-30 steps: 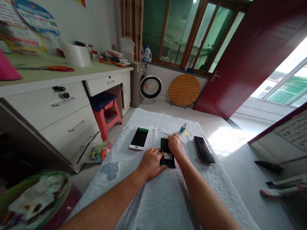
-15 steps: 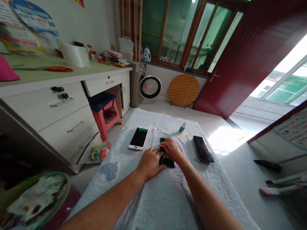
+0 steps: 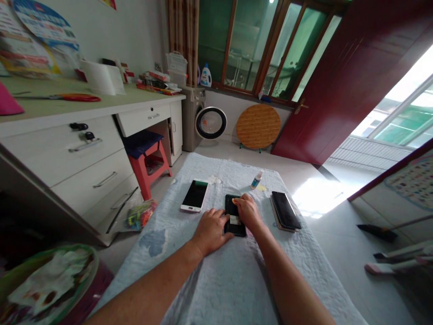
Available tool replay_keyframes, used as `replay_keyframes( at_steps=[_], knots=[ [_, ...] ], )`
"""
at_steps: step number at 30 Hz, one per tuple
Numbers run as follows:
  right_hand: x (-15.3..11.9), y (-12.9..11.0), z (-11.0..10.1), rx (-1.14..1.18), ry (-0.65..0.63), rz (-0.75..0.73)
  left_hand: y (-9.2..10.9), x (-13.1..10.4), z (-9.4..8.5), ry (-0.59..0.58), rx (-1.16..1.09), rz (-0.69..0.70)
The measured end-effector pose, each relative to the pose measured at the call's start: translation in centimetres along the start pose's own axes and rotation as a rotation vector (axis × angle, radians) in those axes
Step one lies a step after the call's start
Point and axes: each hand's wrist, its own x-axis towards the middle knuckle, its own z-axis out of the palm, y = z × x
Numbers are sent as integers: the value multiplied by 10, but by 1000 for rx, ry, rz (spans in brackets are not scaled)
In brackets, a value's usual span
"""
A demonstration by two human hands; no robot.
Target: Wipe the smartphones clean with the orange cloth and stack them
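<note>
A black phone (image 3: 239, 230) with a pale rectangular patch across its middle lies flat on the cloth-covered surface (image 3: 216, 289). My left hand (image 3: 211, 229) grips its left side, the thumb by the lower edge and fingertips along the side. Pinched in my right hand (image 3: 248, 211) is a small yellow-orange pad (image 3: 234, 201), pressed against the upper part of the phone; its exact kind is unclear. To the left lies a white phone (image 3: 194, 195) with a dark screen. A small spray bottle (image 3: 256, 180) stands beyond my right hand. Farther right, a dark phone (image 3: 286, 210) rests on another flat device.
A desk with drawers (image 3: 91, 149) runs along the left, above a red stool (image 3: 145, 167). At the lower left stands a bin (image 3: 96, 275) holding crumpled paper. A washing machine (image 3: 192, 117) with its door open and a round wooden tabletop (image 3: 259, 126) are at the back.
My right hand has slid a little to the right and up over the phone, uncovering more of its pale patch and the yellow-orange pad. My left hand stays in place.
</note>
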Motion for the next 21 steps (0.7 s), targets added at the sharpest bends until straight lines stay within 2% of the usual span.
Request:
replay_keyframes(
  at_steps=[5,9,14,21],
  knots=[
    [-1,14,-1,-50,49,125,-1,0,1,-1,-4,2],
    [-4,19,0,-12,84,142,-1,0,1,0,-9,3],
    [-6,17,0,0,84,103,0,0,0,4,-4,7],
    [-10,6,-7,57,16,-47,-1,0,0,5,-8,11]
  ],
)
